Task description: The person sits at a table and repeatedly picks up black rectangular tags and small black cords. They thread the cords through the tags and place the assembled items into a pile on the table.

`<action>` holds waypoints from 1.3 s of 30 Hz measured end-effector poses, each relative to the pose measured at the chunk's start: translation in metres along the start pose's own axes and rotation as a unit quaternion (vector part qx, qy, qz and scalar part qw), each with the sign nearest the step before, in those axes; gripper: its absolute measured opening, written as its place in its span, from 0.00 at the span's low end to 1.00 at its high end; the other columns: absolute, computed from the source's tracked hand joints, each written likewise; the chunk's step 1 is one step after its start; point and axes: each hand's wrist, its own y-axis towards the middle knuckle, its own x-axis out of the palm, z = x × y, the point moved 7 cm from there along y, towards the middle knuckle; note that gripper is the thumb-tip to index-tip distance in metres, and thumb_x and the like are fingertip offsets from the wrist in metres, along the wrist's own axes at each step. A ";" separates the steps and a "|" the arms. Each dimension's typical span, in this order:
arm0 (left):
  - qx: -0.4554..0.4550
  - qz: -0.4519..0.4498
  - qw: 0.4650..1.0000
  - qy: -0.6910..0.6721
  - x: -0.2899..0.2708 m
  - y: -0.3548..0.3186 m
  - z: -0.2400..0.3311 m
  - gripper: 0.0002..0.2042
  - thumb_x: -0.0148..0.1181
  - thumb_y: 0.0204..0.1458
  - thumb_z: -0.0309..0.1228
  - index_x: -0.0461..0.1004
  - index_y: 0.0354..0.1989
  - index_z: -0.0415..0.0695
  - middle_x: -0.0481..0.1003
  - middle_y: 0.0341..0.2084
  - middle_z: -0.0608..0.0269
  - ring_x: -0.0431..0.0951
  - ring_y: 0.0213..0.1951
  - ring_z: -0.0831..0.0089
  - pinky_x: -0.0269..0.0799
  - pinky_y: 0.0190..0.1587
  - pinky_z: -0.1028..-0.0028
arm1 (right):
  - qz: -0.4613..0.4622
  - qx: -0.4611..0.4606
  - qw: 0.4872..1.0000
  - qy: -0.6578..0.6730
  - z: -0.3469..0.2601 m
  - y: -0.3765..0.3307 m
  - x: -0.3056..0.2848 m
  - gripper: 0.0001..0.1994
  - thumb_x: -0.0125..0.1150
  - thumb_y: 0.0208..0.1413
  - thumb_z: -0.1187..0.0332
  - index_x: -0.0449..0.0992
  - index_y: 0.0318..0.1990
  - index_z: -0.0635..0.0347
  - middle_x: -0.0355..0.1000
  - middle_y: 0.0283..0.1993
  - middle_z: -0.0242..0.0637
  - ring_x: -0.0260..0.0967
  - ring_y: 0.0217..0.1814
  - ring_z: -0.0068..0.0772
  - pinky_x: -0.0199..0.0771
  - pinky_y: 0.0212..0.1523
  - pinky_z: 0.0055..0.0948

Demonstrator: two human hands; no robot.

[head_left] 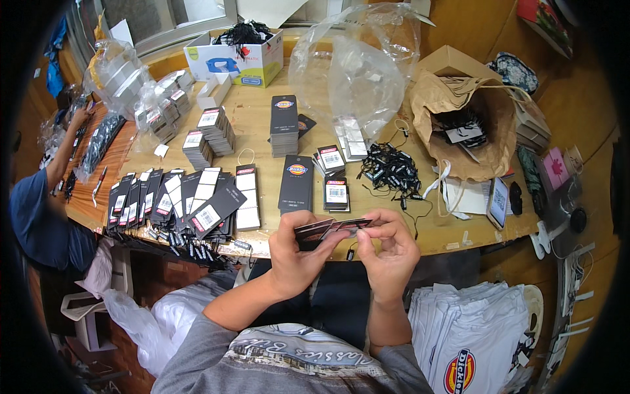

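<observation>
My left hand (296, 253) grips a few dark hang tags (314, 230) just in front of the table's near edge. My right hand (388, 253) pinches at the right end of the same tags, its thumb and forefinger closed there. A small black seal (351, 254) dangles below them between my hands. Closest beyond my hands are a stack of black hang tags (296, 184) and two piles of tags with white stickers, one nearer (336, 194) and one farther (330, 159). To their right lies a tangled heap of black string seals (392, 169).
Strung tags (172, 200) lie in overlapping rows at left, their seals hanging over the edge. Behind are a carton (269, 62) and a clear plastic bag (357, 72). A brown paper bag (426, 131) and a phone (498, 202) stand right. Another person (49, 220) works far left. White shirts (459, 328) are stacked below.
</observation>
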 end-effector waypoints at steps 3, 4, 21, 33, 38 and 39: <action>-0.005 0.008 1.000 0.004 0.000 0.001 0.000 0.18 0.62 0.36 0.22 0.56 0.31 0.38 0.73 0.21 0.55 0.75 0.24 0.76 0.69 0.24 0.81 | 0.018 -0.037 0.998 -0.040 -0.004 -0.004 -0.001 0.07 0.56 0.35 0.86 0.66 0.23 0.67 0.65 0.34 0.40 0.62 0.34 0.24 0.62 0.37 0.20; -0.007 0.010 1.000 0.004 0.000 0.001 0.000 0.18 0.62 0.37 0.22 0.56 0.31 0.38 0.73 0.21 0.56 0.75 0.24 0.77 0.69 0.24 0.81 | 0.023 -0.049 0.997 -0.048 -0.004 -0.004 -0.001 0.08 0.55 0.35 0.86 0.66 0.24 0.67 0.64 0.34 0.40 0.62 0.34 0.25 0.62 0.37 0.20; -0.115 -0.142 0.978 0.105 0.041 0.028 -0.036 0.16 0.57 0.40 0.23 0.57 0.36 0.37 0.70 0.20 0.46 0.73 0.25 0.53 0.67 0.24 0.65 | 0.094 0.095 0.991 -0.017 0.062 0.023 -0.076 0.06 0.55 0.37 0.85 0.67 0.22 0.66 0.67 0.33 0.38 0.64 0.31 0.19 0.64 0.35 0.18; -0.096 -0.141 0.976 0.135 0.047 0.047 -0.044 0.13 0.52 0.42 0.21 0.57 0.36 0.38 0.70 0.19 0.45 0.71 0.26 0.48 0.64 0.24 0.62 | 0.040 0.097 0.991 0.086 0.052 0.018 -0.066 0.06 0.55 0.38 0.85 0.67 0.24 0.66 0.65 0.34 0.37 0.63 0.32 0.19 0.64 0.35 0.17; -0.125 -0.200 0.971 -0.037 0.055 0.029 -0.022 0.15 0.56 0.40 0.20 0.59 0.36 0.37 0.71 0.26 0.50 0.74 0.31 0.59 0.66 0.30 0.73 | -0.010 0.092 0.991 0.095 0.047 0.015 -0.047 0.06 0.55 0.37 0.85 0.67 0.24 0.66 0.65 0.32 0.36 0.63 0.34 0.20 0.64 0.38 0.19; -0.129 -0.198 0.971 -0.037 0.053 0.028 -0.017 0.15 0.56 0.40 0.20 0.60 0.36 0.37 0.71 0.26 0.50 0.74 0.31 0.60 0.67 0.29 0.73 | -0.012 0.094 0.991 0.095 0.046 0.014 -0.045 0.07 0.54 0.37 0.86 0.66 0.24 0.66 0.65 0.32 0.36 0.63 0.34 0.21 0.64 0.38 0.19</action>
